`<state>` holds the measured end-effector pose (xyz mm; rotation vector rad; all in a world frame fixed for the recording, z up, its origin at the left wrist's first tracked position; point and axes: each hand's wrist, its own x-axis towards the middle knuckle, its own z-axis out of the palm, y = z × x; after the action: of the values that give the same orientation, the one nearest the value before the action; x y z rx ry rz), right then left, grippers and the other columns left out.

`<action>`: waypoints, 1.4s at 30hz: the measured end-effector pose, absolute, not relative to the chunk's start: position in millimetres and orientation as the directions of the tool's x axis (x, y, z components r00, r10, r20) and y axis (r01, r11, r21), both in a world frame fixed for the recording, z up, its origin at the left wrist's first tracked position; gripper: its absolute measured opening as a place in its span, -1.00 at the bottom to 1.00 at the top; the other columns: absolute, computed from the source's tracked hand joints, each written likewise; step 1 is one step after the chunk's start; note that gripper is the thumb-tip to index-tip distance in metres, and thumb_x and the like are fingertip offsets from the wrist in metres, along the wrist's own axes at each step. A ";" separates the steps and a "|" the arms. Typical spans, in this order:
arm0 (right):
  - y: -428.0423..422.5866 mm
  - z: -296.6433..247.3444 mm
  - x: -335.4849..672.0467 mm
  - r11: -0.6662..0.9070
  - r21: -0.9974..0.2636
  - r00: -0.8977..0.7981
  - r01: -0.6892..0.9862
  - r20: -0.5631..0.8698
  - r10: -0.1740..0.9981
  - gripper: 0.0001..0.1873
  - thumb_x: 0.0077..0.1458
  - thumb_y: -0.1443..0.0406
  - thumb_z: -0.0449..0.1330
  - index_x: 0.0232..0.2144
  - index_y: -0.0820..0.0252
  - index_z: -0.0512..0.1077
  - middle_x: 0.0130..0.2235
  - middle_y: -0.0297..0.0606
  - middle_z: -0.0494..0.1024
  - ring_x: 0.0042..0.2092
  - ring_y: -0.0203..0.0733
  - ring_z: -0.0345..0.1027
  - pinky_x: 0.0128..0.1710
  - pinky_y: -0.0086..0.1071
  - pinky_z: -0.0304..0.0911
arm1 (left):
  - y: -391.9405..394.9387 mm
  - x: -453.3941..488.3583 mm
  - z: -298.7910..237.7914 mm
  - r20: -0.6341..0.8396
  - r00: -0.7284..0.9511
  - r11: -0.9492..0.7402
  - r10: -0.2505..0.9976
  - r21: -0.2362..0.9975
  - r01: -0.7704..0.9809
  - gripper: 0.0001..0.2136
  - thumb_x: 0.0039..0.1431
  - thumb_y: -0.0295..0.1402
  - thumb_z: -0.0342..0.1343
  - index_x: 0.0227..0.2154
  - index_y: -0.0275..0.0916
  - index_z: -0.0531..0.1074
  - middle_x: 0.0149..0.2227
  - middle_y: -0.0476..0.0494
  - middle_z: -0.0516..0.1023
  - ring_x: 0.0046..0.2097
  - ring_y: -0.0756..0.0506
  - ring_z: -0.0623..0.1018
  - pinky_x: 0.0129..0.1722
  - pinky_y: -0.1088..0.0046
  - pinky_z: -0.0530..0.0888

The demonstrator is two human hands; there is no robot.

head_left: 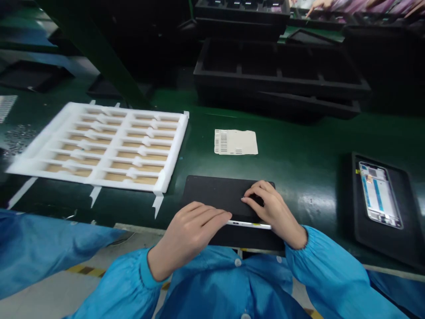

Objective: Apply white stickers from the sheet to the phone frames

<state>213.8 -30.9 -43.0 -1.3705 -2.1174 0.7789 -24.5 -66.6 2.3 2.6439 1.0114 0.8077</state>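
Over a glossy tabletop (pixel 299 150), the flattened left hand (pixel 192 230) touches a slim silver-edged device (pixel 249 224); the right hand (pixel 274 207) pinches something tiny (pixel 243 198).

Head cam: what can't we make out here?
Head view, whether the right grip pinches anything: too small.
Head view, left end of the phone: hidden by left grip.
Head view, marks on the pale card: too small to read.
Head view, metal bits at left: blurred.
Head view, co-worker's hand at top: arm cut off by the edge.

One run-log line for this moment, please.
left hand: at silver-edged device; right hand: pinch pose, any held item too small to tell; left: white foam tray; right: phone frame on black tray
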 end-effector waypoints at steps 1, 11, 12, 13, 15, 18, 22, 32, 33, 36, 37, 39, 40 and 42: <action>-32.0 -44.3 212.8 0.344 -0.680 -0.377 0.648 0.107 0.920 -0.94 0.25 0.32 0.16 -0.28 0.16 0.44 -0.23 -0.21 0.44 -0.16 -0.11 0.34 -0.11 -0.18 0.26 | -66.7 -24.8 2.2 0.426 0.617 -0.750 0.662 0.360 0.555 -0.85 0.30 -0.59 0.04 -0.14 -0.37 0.46 -0.22 -0.16 0.62 -0.23 -0.09 0.60 -0.29 0.36 0.44; -30.5 -11.4 208.3 0.205 -0.957 0.092 0.206 0.228 0.969 -0.87 0.09 0.40 0.32 -0.36 0.12 0.43 -0.36 -0.37 0.56 -0.28 -0.28 0.50 -0.27 -0.43 0.43 | -63.2 -26.6 -2.6 0.466 0.582 -0.742 0.667 0.338 0.579 -0.82 0.26 -0.62 0.07 -0.11 -0.38 0.45 -0.18 -0.19 0.63 -0.19 -0.12 0.60 -0.25 0.34 0.46; -33.8 -2.1 206.7 0.206 -0.964 0.108 0.166 0.225 0.968 -0.82 0.04 0.42 0.36 -0.36 0.12 0.43 -0.37 -0.40 0.57 -0.30 -0.28 0.51 -0.30 -0.45 0.44 | -62.8 -26.0 -2.8 0.463 0.578 -0.737 0.672 0.337 0.587 -0.82 0.26 -0.61 0.07 -0.11 -0.38 0.45 -0.18 -0.19 0.63 -0.19 -0.12 0.60 -0.25 0.34 0.46; -38.0 6.7 205.0 0.209 -0.966 0.099 0.152 0.225 0.969 -0.78 0.01 0.44 0.38 -0.36 0.12 0.43 -0.38 -0.41 0.57 -0.31 -0.29 0.52 -0.31 -0.47 0.45 | -62.6 -25.5 -2.8 0.460 0.575 -0.732 0.676 0.336 0.592 -0.82 0.27 -0.60 0.07 -0.11 -0.37 0.45 -0.17 -0.18 0.63 -0.18 -0.11 0.60 -0.24 0.35 0.46; -48.4 21.1 201.2 0.232 -0.953 0.015 0.194 0.239 0.971 -0.76 -0.01 0.47 0.39 -0.34 0.12 0.45 -0.37 -0.41 0.59 -0.31 -0.28 0.53 -0.31 -0.47 0.47 | -62.6 -24.5 -2.6 0.457 0.569 -0.725 0.684 0.337 0.600 -0.83 0.29 -0.59 0.05 -0.11 -0.37 0.46 -0.18 -0.17 0.63 -0.19 -0.10 0.60 -0.24 0.36 0.46; -62.3 32.7 196.6 0.328 -0.904 -0.148 0.276 0.297 0.943 -0.77 0.02 0.50 0.36 -0.30 0.12 0.48 -0.32 -0.37 0.61 -0.26 -0.25 0.54 -0.25 -0.42 0.50 | -63.1 -24.0 -2.3 0.450 0.567 -0.721 0.689 0.347 0.600 -0.82 0.31 -0.58 0.01 -0.11 -0.37 0.46 -0.18 -0.17 0.63 -0.21 -0.08 0.60 -0.25 0.38 0.45; -67.7 34.9 195.8 0.481 -0.802 -0.280 0.353 0.400 0.872 -0.73 0.05 0.53 0.32 -0.22 0.14 0.49 -0.27 -0.36 0.63 -0.23 -0.24 0.54 -0.18 -0.38 0.51 | -63.2 -23.9 -2.9 0.442 0.563 -0.713 0.698 0.364 0.599 -0.81 0.32 -0.57 0.00 -0.08 -0.35 0.45 -0.18 -0.16 0.62 -0.20 -0.08 0.60 -0.25 0.38 0.44; -69.2 14.1 204.3 0.771 -0.372 -0.585 0.518 0.504 0.636 -0.55 0.12 0.52 0.26 0.08 0.35 0.40 -0.04 -0.16 0.60 0.03 -0.09 0.47 0.02 -0.24 0.47 | -65.0 -22.8 -3.4 0.473 0.556 -0.723 0.683 0.333 0.605 -0.83 0.33 -0.55 0.00 -0.11 -0.37 0.45 -0.20 -0.15 0.63 -0.22 -0.07 0.60 -0.29 0.37 0.46; -68.6 14.8 203.1 0.779 -0.362 -0.595 0.512 0.505 0.626 -0.54 0.11 0.53 0.26 0.08 0.37 0.40 -0.06 -0.15 0.61 0.04 -0.07 0.47 0.01 -0.23 0.48 | -65.3 -22.7 -3.8 0.478 0.554 -0.724 0.682 0.332 0.605 -0.84 0.33 -0.55 0.00 -0.12 -0.37 0.45 -0.20 -0.15 0.63 -0.22 -0.07 0.60 -0.28 0.36 0.46; -66.7 19.8 199.2 0.779 -0.351 -0.615 0.520 0.480 0.626 -0.56 0.13 0.53 0.24 0.07 0.36 0.41 -0.08 -0.12 0.61 0.04 -0.03 0.47 0.00 -0.18 0.50 | -65.6 -22.2 -4.5 0.501 0.542 -0.727 0.675 0.326 0.604 -0.83 0.35 -0.54 -0.03 -0.14 -0.37 0.45 -0.20 -0.16 0.64 -0.22 -0.07 0.61 -0.28 0.37 0.48; -66.4 21.5 198.3 0.776 -0.342 -0.620 0.530 0.467 0.630 -0.57 0.15 0.53 0.22 0.08 0.35 0.41 -0.07 -0.11 0.61 0.04 -0.02 0.47 -0.01 -0.18 0.51 | -65.5 -22.0 -4.4 0.504 0.540 -0.727 0.674 0.323 0.606 -0.83 0.35 -0.54 -0.04 -0.15 -0.37 0.45 -0.21 -0.16 0.64 -0.23 -0.06 0.61 -0.28 0.38 0.49; -66.8 23.5 197.1 0.780 -0.315 -0.632 0.540 0.461 0.623 -0.58 0.20 0.51 0.17 0.11 0.32 0.39 -0.05 -0.10 0.60 0.05 -0.01 0.47 -0.01 -0.17 0.51 | -65.3 -21.6 -4.0 0.507 0.539 -0.727 0.673 0.316 0.610 -0.81 0.36 -0.53 -0.06 -0.16 -0.37 0.46 -0.21 -0.17 0.64 -0.23 -0.06 0.61 -0.28 0.38 0.50; -67.2 23.8 196.9 0.781 -0.305 -0.637 0.545 0.456 0.622 -0.57 0.22 0.50 0.14 0.14 0.30 0.37 -0.04 -0.11 0.59 0.05 -0.01 0.47 0.00 -0.16 0.51 | -65.2 -21.4 -3.7 0.506 0.538 -0.725 0.674 0.314 0.612 -0.81 0.36 -0.53 -0.07 -0.17 -0.37 0.47 -0.22 -0.17 0.64 -0.23 -0.06 0.62 -0.28 0.39 0.51; -68.3 23.4 196.5 0.784 -0.293 -0.643 0.548 0.453 0.618 -0.56 0.24 0.48 0.13 0.16 0.28 0.35 -0.03 -0.12 0.59 0.06 -0.02 0.46 0.01 -0.17 0.51 | -65.1 -21.3 -3.1 0.505 0.537 -0.724 0.676 0.314 0.615 -0.80 0.36 -0.54 -0.07 -0.17 -0.38 0.47 -0.22 -0.16 0.64 -0.23 -0.05 0.62 -0.27 0.39 0.51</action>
<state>196.5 -68.3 23.4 -0.8672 -2.4319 0.1735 -21.3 -65.1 -3.1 2.6666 1.1226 0.9415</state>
